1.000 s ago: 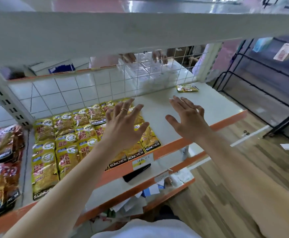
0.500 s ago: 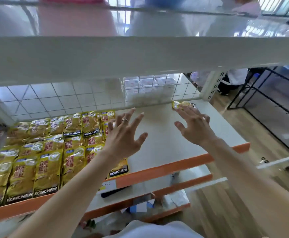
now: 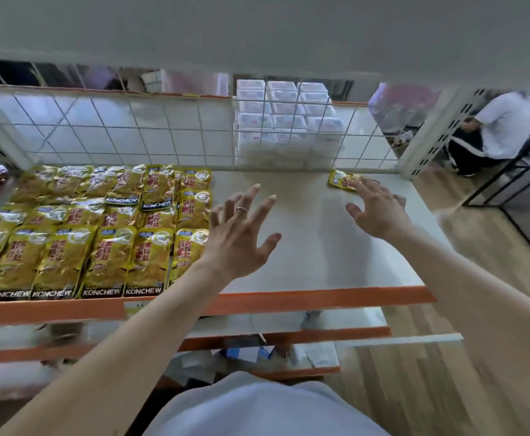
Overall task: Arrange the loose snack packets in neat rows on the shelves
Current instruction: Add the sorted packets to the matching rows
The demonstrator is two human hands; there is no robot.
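One loose packet (image 3: 340, 180) is touched by the straight-fingered right hand (image 3: 380, 214), the left hand (image 3: 241, 237) spread and empty; it must be gripped and moved to the rows (image 3: 100, 240).

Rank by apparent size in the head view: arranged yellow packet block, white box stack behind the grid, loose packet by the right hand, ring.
1. arranged yellow packet block
2. white box stack, which sits farther back
3. loose packet, partly covered by fingers
4. ring, smallest despite being nearest

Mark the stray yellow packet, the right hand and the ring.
stray yellow packet (image 3: 340, 179), head view, its uncovered left half.
right hand (image 3: 380, 213), head view, back of the hand.
ring (image 3: 241, 209), head view, the band itself.
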